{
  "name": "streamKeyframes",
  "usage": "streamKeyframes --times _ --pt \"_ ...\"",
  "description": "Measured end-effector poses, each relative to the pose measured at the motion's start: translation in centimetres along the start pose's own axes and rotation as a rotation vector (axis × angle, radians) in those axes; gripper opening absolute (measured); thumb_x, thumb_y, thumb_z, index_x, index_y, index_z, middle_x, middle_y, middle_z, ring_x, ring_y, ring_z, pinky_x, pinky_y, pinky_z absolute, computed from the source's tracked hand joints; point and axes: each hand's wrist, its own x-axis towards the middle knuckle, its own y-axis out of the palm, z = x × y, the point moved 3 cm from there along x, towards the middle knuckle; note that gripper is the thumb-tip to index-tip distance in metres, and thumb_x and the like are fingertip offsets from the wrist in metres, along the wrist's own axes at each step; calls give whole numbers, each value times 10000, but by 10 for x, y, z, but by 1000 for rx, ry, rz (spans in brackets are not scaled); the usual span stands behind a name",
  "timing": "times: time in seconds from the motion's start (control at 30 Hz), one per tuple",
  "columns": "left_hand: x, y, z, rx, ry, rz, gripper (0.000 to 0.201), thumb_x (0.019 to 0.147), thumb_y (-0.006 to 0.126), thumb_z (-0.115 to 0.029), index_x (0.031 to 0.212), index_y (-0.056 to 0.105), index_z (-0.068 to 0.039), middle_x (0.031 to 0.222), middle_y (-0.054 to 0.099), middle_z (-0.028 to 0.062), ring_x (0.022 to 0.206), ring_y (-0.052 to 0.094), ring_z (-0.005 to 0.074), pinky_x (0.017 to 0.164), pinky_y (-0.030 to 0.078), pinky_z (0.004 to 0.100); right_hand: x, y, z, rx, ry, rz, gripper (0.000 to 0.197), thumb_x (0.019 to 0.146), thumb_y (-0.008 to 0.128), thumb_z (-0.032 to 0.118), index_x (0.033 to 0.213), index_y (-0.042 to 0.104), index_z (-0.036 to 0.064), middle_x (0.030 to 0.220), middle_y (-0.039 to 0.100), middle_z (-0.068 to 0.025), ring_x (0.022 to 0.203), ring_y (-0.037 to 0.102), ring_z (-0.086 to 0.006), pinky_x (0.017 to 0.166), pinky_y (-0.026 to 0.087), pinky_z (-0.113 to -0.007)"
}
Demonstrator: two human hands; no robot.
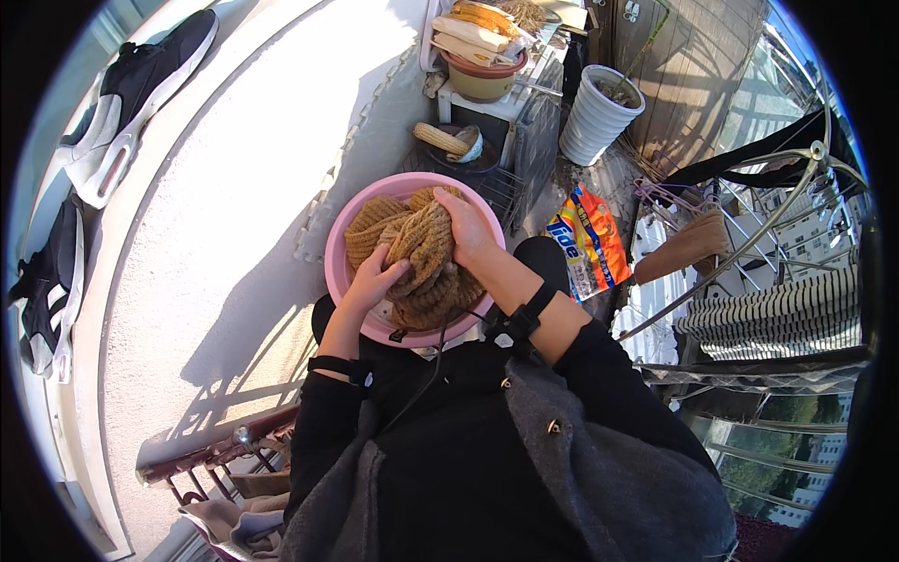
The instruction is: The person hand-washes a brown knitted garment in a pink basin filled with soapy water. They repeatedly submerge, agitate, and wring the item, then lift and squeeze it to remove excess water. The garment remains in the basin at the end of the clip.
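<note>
Brown knit: the ribbed piece lies bunched and folded inside the pink basin, between your two hands.
Left hand: your left hand is partly closed, thumb and fingers gripping the knit's near left side.
Right hand: your right hand is partly closed, fingers curled over the knit's far right side.
Step at the basin: you appear to be working the bunched knit by hand, squeezing or turning it; whether it is wet, you cannot tell from this view.
Next move on the knit: this likely calls for a firm two-handed hold, a fresh section brought up between the hands, and the bulk held within the rim.
Black cable: it runs close to the basin's near edge; guard against snagging.
Orange bag: the printed packet lies to your right, apart from the basin.
</note>
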Motion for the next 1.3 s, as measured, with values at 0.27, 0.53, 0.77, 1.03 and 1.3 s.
streamKeyframes --times 0.27,0.53,0.77,1.03,1.3 --pt "3 -26 -43 -627 34 -391 302 976 506 -168 1192 579 30 1087 631 42 979 578 115 871 457 259 14 -21 18 -310 68 30 245 907 532 155 1092 595 7 1010 647 -90 926 614 -188 856 479 -304" --pt "38 -18 -99 -595 24 -313 276 928 531 -75 1185 552 24 1074 634 105 939 625 167 828 517 299 -7 46 20 -748 -370 438 535 884 547 73 1397 409 13 1297 539 -141 1223 491 -216 1056 367 -330" --pt "29 0 -66 -776 144 -417 348 832 604 -9 1169 525 -36 1003 581 77 915 581 140 821 493 290 19 -3 -10 -507 -90 115 298 936 545 121 1200 586 -13 1130 627 -120 1076 572 -185 967 433 -300" --pt "31 52 -88 480 281 -656 217 905 586 -186 1044 494 -47 935 605 208 839 622 394 712 501 448 19 -13 -35 -473 -28 -48 285 1009 448 271 1080 600 40 1024 608 -60 945 568 -153 867 450 -304" --pt "52 30 -65 765 14 -538 231 954 507 -291 877 512 -73 731 627 209 689 621 412 634 486 488 15 -24 -44 -900 -287 115 322 1013 414 249 1070 619 7 1000 643 -84 949 585 -169 859 455 -307"
